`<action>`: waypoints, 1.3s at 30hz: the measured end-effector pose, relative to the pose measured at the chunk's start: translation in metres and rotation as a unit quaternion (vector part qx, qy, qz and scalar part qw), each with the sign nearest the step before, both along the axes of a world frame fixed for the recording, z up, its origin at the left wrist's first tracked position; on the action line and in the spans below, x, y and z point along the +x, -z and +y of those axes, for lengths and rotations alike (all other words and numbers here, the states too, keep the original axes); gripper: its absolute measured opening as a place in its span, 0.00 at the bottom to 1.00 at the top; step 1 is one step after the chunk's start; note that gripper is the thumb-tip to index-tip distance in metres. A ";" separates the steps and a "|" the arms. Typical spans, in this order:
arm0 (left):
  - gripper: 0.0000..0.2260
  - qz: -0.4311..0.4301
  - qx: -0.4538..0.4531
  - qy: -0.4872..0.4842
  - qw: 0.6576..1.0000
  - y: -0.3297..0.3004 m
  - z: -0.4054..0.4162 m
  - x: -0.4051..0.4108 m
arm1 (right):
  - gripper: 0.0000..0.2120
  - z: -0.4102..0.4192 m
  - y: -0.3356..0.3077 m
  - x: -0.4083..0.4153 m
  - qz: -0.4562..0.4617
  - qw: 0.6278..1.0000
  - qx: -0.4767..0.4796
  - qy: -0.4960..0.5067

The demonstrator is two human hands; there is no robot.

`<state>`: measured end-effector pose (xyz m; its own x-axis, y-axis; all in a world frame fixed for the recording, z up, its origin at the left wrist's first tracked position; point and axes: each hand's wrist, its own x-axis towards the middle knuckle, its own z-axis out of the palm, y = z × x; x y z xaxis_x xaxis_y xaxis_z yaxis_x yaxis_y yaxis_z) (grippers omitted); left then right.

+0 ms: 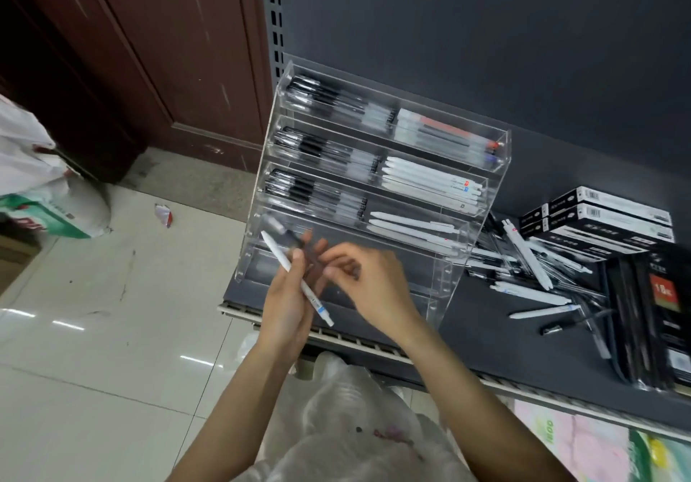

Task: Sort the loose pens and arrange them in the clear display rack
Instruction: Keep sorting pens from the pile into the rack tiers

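A clear tiered display rack (501, 137) stands on a dark shelf, its upper tiers filled with black pens on the left and white pens on the right. My left hand (289, 306) grips a white pen (295, 276) slanted across the palm, along with a darker pen (288, 235) near the fingertips. My right hand (370, 287) hovers beside it in front of the rack's lower tiers, fingers curled; whether it holds anything I cannot tell. A heap of loose pens (531, 276) lies to the right of the rack.
Black pen boxes (602, 216) are stacked at the right, with dark packaged items (650, 324) in front of them. The shelf edge (359, 343) runs below my hands. A white bag (48, 190) and a scrap (163, 215) lie on the tiled floor.
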<state>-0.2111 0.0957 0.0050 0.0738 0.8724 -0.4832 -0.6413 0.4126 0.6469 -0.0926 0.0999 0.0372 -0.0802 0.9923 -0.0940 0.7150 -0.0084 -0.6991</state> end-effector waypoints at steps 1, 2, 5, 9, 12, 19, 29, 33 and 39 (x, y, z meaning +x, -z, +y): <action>0.13 0.041 -0.001 -0.011 0.999 0.003 -0.002 -0.005 | 0.07 0.003 0.003 0.007 -0.035 0.999 0.022 0.000; 0.13 0.060 -0.013 -0.027 0.998 0.006 -0.004 -0.012 | 0.07 0.007 0.005 0.014 -0.076 0.996 0.045 -0.004; 0.11 0.048 -0.073 -0.075 0.993 0.014 -0.009 -0.034 | 0.07 0.018 0.015 0.022 -0.176 0.980 0.085 -0.047; 0.10 -0.005 -0.108 -0.119 0.987 0.021 -0.012 -0.052 | 0.08 0.036 0.032 0.012 -0.251 0.958 0.058 -0.129; 0.10 -0.058 -0.108 -0.128 0.984 0.026 -0.014 -0.059 | 0.09 0.048 0.033 0.006 -0.217 0.964 0.026 -0.148; 0.09 -0.094 -0.090 -0.123 0.984 0.027 -0.013 -0.055 | 0.13 0.057 0.036 -0.004 -0.210 0.956 -0.021 -0.206; 0.20 0.122 -0.007 -0.025 0.992 -0.003 -0.006 -0.009 | 0.07 -0.018 -0.013 -0.003 -0.096 0.985 0.020 -0.141; 0.17 0.187 0.085 0.081 0.975 -0.020 -0.005 0.020 | 0.05 -0.026 -0.013 0.025 -0.096 0.993 0.059 -0.040; 0.14 0.528 0.340 0.171 0.759 -0.006 0.028 0.041 | 0.07 -0.004 -0.026 0.114 -0.323 0.921 0.191 0.108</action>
<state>-0.1702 0.1236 0.0109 0.2367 0.9637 0.1238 0.4514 -0.2219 0.8643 0.0214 0.0955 0.0629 0.0736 0.9489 0.3068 0.9930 -0.0414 -0.1103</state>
